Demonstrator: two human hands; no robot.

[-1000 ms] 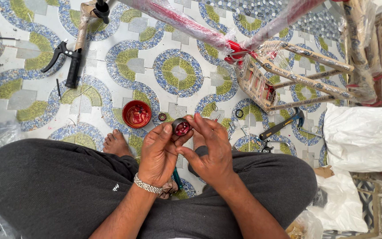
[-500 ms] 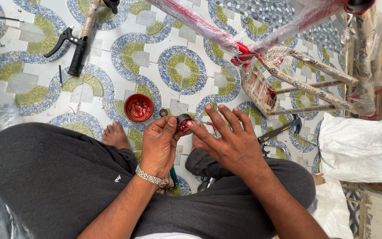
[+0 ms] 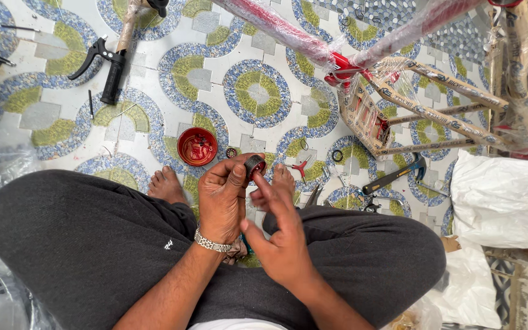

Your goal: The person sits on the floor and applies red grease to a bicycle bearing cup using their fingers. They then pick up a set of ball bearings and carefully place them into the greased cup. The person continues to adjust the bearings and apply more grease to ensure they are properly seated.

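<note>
**Small Ring Part Held Over Patterned Floor**

A plastic-wrapped red bicycle frame (image 3: 313, 43) crosses the upper frame; a hammer (image 3: 395, 175) lies right of centre and a handlebar grip with brake lever (image 3: 111, 67) upper left. A red bowl (image 3: 197, 146) of reddish grease sits on the tiled floor (image 3: 258, 95) beside a bare foot (image 3: 167, 184). At centre, the left hand (image 3: 222, 198) pinches a dark ring part (image 3: 254, 165); the right hand (image 3: 282, 235), fingers spread, touches it. The part's detail is unclear.
</note>
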